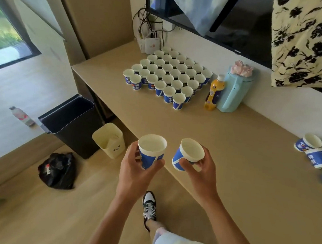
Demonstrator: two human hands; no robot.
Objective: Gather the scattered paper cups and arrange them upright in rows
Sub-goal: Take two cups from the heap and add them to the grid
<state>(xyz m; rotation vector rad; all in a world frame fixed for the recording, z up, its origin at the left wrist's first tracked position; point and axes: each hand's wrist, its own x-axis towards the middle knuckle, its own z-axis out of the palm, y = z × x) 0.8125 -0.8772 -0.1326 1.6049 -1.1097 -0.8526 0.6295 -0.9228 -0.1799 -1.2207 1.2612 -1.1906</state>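
My left hand (134,170) grips a blue-and-white paper cup (151,150) upright, just off the front edge of the wooden counter (250,169). My right hand (200,171) holds a second cup (189,154) of the same kind, tilted a little to the left, over the counter's edge. Several cups (168,75) stand upright in tight rows at the counter's far left end. A few scattered cups (318,154) lie on their sides at the right edge of the counter.
An orange drink bottle (213,92) and a light blue jug (235,89) stand right of the rows. Under the counter sit a black bin (71,121), a cream bin (109,140) and a black bag (58,171). A bottle (22,116) stands on the floor.
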